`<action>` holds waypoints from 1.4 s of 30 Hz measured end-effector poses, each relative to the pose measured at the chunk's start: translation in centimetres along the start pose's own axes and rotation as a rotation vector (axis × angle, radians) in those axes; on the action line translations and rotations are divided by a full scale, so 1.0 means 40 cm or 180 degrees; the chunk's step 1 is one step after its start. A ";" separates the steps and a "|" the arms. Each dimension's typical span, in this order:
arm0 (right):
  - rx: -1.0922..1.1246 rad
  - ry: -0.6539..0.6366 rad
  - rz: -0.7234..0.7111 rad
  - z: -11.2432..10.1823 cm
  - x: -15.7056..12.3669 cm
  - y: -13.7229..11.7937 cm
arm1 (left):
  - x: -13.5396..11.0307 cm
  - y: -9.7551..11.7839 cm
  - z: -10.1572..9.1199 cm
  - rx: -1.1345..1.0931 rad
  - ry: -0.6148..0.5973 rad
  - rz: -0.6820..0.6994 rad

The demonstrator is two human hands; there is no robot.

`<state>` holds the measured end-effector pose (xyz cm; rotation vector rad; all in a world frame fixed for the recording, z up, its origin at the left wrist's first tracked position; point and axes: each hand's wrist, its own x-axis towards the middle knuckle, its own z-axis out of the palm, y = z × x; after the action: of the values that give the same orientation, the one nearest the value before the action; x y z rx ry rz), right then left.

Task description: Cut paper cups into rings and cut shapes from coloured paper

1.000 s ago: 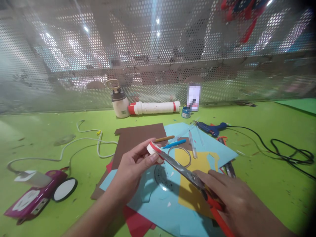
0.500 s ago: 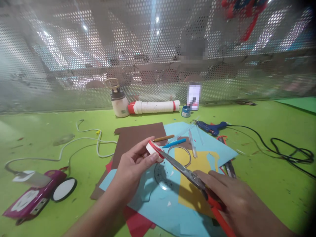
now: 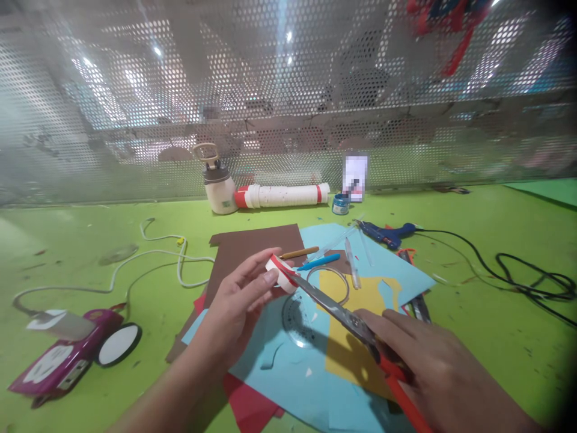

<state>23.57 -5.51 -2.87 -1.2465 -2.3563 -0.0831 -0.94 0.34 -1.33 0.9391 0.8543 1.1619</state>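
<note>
Where skin sits close, slips could hurt

While the left hand pinches a white, red-edged ring, material unclear, between thumb and fingers, over the green desk well in from its far edge, too hard a squeeze could buckle the band. Red-handled metal scissors meet the ring near the thumb; should it twist, their tips might nick skin. The right hand curls its fingers around the handles; hurried closing could tear the edge.

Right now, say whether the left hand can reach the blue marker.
Probably not: the left hand holds the red-and-white piece between itself and the blue marker in this view.
</note>
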 end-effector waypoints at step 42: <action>-0.0229 -0.0140 -0.0020 0.000 -0.012 0.018 | 0.001 -0.011 0.002 0.0429 -0.0034 0.0152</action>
<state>24.39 -5.44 -3.18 -1.2871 -2.4145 -0.1452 -0.72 0.30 -1.70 1.0800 0.9145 1.1498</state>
